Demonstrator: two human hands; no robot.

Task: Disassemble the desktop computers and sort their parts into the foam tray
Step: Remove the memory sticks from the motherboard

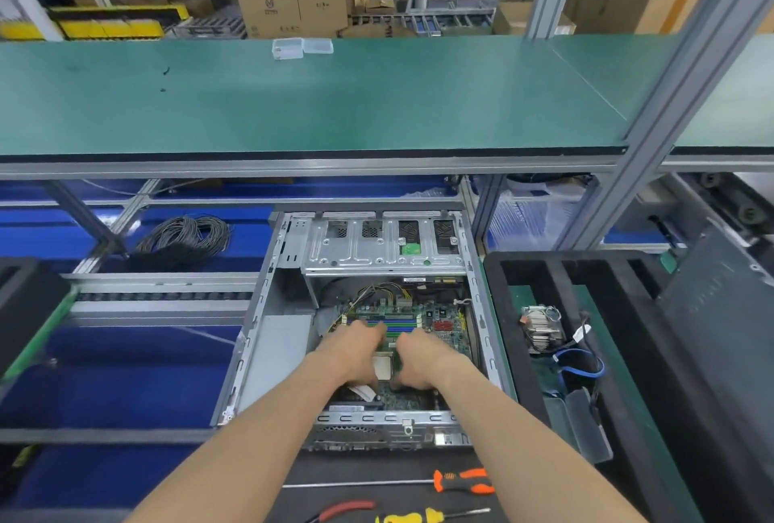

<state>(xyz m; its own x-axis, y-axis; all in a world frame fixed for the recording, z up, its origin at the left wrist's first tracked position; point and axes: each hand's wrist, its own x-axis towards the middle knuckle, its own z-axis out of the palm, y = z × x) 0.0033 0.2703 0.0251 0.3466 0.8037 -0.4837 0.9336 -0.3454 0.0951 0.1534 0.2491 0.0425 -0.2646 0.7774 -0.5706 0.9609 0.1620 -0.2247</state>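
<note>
My left hand (356, 349) and right hand (423, 355) reach round the processor (383, 367) on the motherboard (444, 334); finger state undeterminable. I should lift it straight up, evenly.

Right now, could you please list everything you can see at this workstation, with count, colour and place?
Computer case: one, grey, open, centre.
Motherboard: one, green, inside the case.
Drive cage: one, silver, far end of the case.
Foam tray: one, black, right of the case.
Heatsink: one, silver, in the tray.
Cable: one, blue, in the tray.
Screwdrivers: orange-handled, yellow-handled, near edge.
Pliers: one, red-handled, near edge.
Wire coil: one, black, left.
Plastic boxes: two, clear, green shelf.
Left hand, right hand: on the motherboard.
</note>
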